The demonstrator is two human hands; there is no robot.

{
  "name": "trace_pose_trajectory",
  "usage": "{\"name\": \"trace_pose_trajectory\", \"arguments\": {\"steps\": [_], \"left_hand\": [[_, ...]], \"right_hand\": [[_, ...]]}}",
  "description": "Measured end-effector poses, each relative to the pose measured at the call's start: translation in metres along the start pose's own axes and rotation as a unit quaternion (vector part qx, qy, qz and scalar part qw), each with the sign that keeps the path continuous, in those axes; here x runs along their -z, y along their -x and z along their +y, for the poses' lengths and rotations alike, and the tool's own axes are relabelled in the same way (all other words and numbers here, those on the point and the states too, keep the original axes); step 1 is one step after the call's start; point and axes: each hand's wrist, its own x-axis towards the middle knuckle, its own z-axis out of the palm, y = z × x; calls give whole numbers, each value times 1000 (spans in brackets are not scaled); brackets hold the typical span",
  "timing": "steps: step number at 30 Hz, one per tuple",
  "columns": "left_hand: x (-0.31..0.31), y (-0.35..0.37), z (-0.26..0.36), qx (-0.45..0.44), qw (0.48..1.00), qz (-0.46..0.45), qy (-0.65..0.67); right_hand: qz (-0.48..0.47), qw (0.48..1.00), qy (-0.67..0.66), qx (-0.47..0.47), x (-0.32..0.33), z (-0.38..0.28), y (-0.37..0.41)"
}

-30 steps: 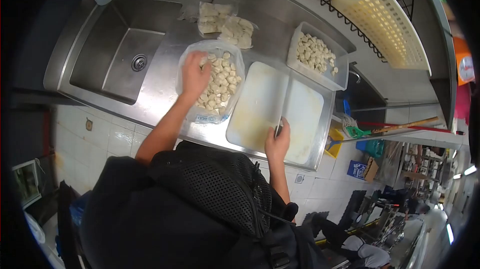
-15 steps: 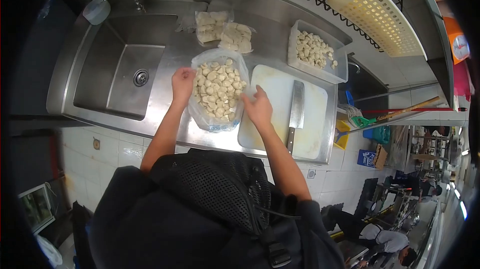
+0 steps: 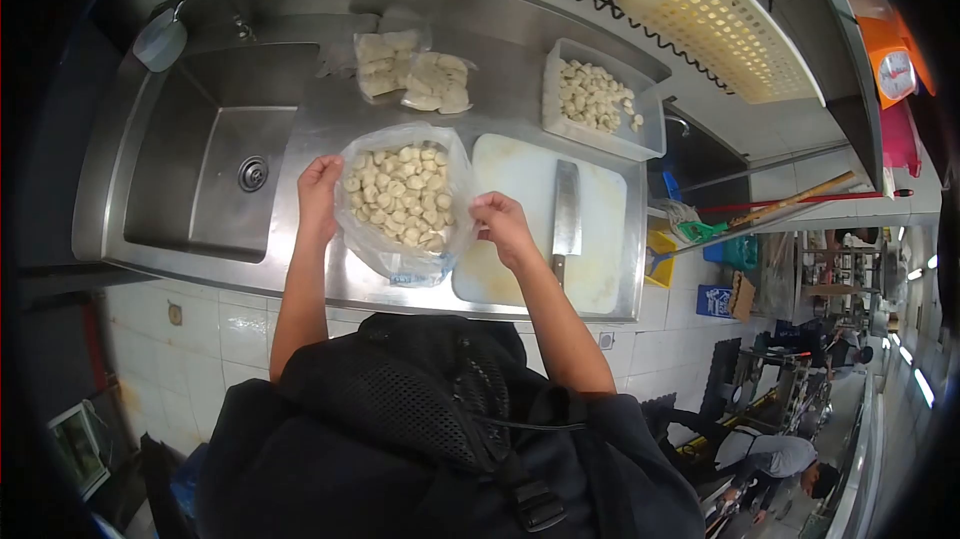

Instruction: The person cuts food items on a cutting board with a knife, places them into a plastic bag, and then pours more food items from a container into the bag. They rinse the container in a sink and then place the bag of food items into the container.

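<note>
A clear plastic bag (image 3: 365,249) full of pale, rounded food pieces (image 3: 400,194), possibly halved fish balls, stands on the steel counter with its mouth open upward. My left hand (image 3: 320,197) pinches the bag's rim on the left. On the right, the fingers of my right hand (image 3: 500,224) are closed on the opposite rim. Just right of the bag lies a white cutting board (image 3: 510,184), with a cleaver (image 3: 567,209) along its middle, handle toward me. Two sealed bags of pale food (image 3: 438,84) lie behind the open bag.
At the back right, a clear plastic tub (image 3: 600,139) holds more pale pieces. A steel sink (image 3: 210,209) with a tap is on the left. Yellow perforated baskets (image 3: 725,24) hang over the back edge. Far right, a person (image 3: 770,459) bends over other equipment.
My right hand has gone from open fingers beside the bag to a closed grip on its rim. The bag's mouth is now spread wider and its sides stand higher. The view has shifted slightly.
</note>
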Motion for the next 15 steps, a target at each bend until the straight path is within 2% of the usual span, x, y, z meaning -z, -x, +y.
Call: {"name": "trace_pose_trajectory", "arguments": {"steps": [1, 3, 4, 7, 10, 11, 13, 14, 15], "left_hand": [[-4, 0, 3, -2, 1000, 1, 5], [-5, 1, 7, -53, 992, 61, -93], [7, -2, 2, -67, 980, 77, -169], [-7, 42, 26, -77, 964, 158, -198], [-11, 83, 28, -60, 958, 199, -198], [-10, 93, 24, -63, 955, 212, -200], [-16, 112, 13, -83, 940, 244, -225], [-23, 121, 8, -87, 935, 260, -224], [-34, 130, 1, -85, 934, 268, -222]], "right_hand": [[0, 1000, 5, 2, 11, -9, -3], [93, 993, -69, 37, 46, -38, -16], [107, 987, -122, 21, 77, -49, -33], [176, 932, -318, -10, 203, -53, -114], [256, 925, -282, -19, 271, -87, -137], [243, 928, -280, -24, 289, -91, -142], [131, 931, -336, -61, 316, -97, -150], [125, 933, -331, -66, 320, -97, -160], [119, 920, -352, -124, 325, -97, -170]]}}
